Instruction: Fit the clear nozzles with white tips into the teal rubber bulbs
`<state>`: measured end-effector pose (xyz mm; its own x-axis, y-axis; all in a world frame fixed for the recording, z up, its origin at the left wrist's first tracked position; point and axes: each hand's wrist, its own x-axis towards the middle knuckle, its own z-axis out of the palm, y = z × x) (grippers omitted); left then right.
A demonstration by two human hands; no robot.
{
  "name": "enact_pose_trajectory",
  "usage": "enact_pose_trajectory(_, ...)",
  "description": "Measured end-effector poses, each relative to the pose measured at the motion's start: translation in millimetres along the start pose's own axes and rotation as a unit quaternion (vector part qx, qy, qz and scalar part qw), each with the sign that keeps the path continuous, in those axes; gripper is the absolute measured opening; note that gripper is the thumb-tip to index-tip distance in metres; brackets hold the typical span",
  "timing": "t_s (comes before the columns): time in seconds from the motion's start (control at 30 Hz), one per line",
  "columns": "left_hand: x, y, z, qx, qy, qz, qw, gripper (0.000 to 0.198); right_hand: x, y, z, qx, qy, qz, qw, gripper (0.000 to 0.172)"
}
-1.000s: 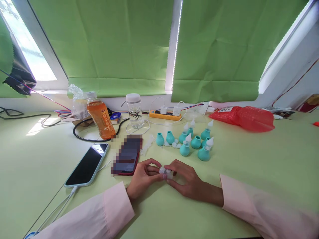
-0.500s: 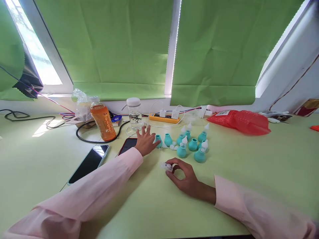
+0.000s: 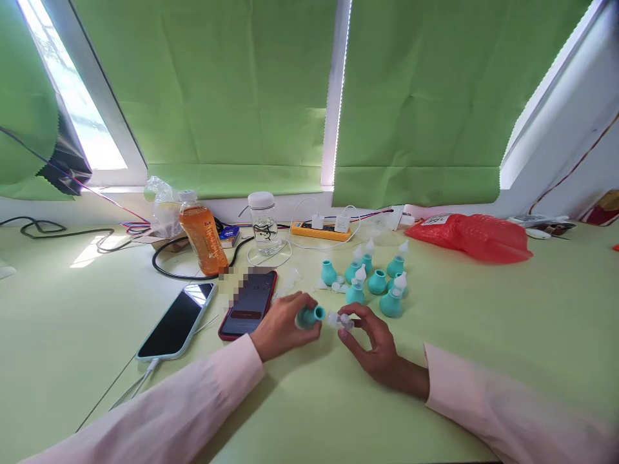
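My left hand [image 3: 285, 327] is wrapped round a teal rubber bulb [image 3: 309, 316], its open mouth pointing right. Between the thumb and fingers of my right hand [image 3: 371, 341] is a small clear plastic nozzle piece [image 3: 341, 321]. A narrow gap separates the clear piece from the bulb's mouth. Just beyond my hands stand several more teal bulbs; one bare bulb [image 3: 329, 273] is at the left of the group, and another open bulb [image 3: 377, 281] is in the middle. Some carry white pointed tips [image 3: 400, 282]. Small white parts [image 3: 337, 283] lie among them.
Left of my hands lie a red-edged phone [image 3: 249, 309] and a phone on a cable [image 3: 176, 322]. Behind them stand an orange drink bottle [image 3: 203, 238] and a clear jar [image 3: 264, 225]. At the back are a yellow power strip [image 3: 322, 231] and a red plastic bag [image 3: 469, 238].
My left hand has taken the leftmost teal bulb and brought it back towards me, near the clear piece. My right hand still pinches that piece and has shifted slightly right.
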<state>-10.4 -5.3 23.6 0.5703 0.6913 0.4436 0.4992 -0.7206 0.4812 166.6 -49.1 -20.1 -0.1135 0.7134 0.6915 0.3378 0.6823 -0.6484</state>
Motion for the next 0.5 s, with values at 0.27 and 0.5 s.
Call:
enact_pose_trajectory(0.27,-28,1,15.1,-0.055,-0.009,-0.046,0.997,0.016,3,7,-2,0.000,-0.062,-0.010,0.998,0.023)
enact_pose_trajectory(0.5,-28,-5,18.6,-0.018,-0.071,-0.019,0.997,0.026,6,15,-12,-0.011,-0.099,-0.027,0.995,0.024)
